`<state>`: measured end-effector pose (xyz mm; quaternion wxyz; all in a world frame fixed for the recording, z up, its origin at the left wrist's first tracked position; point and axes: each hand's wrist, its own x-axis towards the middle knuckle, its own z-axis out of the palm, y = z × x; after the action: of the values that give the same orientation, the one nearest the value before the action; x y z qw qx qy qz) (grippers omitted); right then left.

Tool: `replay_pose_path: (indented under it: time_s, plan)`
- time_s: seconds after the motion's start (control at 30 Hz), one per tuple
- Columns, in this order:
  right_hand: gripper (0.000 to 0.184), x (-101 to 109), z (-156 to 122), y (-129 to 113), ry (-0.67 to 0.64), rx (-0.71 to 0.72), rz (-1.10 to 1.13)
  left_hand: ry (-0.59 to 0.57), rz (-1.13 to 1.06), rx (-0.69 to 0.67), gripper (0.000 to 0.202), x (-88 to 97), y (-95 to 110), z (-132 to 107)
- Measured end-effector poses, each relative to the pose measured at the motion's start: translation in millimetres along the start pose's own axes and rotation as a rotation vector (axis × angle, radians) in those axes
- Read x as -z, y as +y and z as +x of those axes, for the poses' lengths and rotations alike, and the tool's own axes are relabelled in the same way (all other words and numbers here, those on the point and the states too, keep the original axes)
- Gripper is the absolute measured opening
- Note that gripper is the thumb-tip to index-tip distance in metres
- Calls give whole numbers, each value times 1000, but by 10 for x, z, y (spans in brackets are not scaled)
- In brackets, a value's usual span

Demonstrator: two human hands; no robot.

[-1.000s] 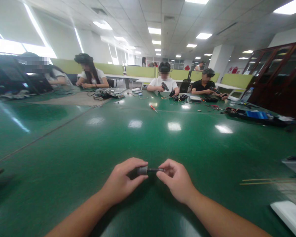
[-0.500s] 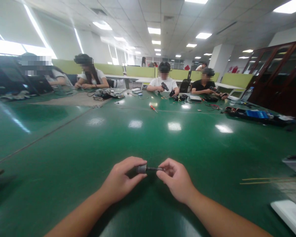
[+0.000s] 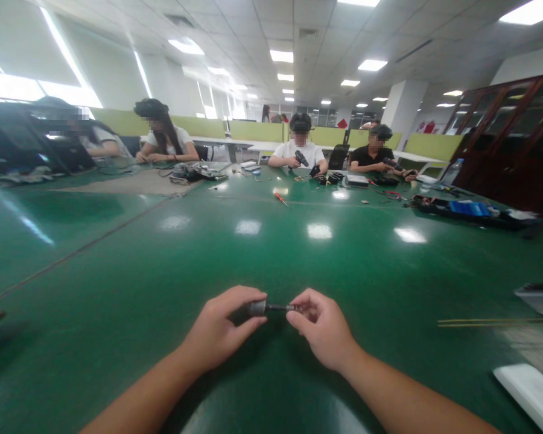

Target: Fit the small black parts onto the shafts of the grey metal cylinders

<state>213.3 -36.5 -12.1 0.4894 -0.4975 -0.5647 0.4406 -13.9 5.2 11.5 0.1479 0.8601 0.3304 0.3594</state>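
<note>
A short grey cylinder with a thin dark rod [image 3: 278,308] lies level between my hands, just above or on the green tabletop [image 3: 271,259]. My left hand [image 3: 224,322] is closed round the cylinder end, thumb below and fingers above. At the other end, my right hand [image 3: 321,325] pinches the rod's tip between thumb and forefinger. The fingertips cover part of that tip, so I cannot make out its exact shape.
A white power strip [image 3: 527,395] and thin yellow sticks [image 3: 498,323] lie at the right. Further off are an orange screwdriver [image 3: 280,198] and a black tray of tools [image 3: 470,211]. Several people sit across the table; one holds a power drill [image 3: 301,158].
Almost nothing differs. Both hands keep their hold on the cylinder and rod, and the whole view has shifted very slightly.
</note>
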Motion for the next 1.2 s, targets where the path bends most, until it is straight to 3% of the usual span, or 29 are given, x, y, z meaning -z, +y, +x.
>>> replay_pose_path:
  time_s: [1.2]
  plan:
    - [12, -2, -5, -9, 13, -8, 24, 16, 21, 5, 27, 31, 12, 13]
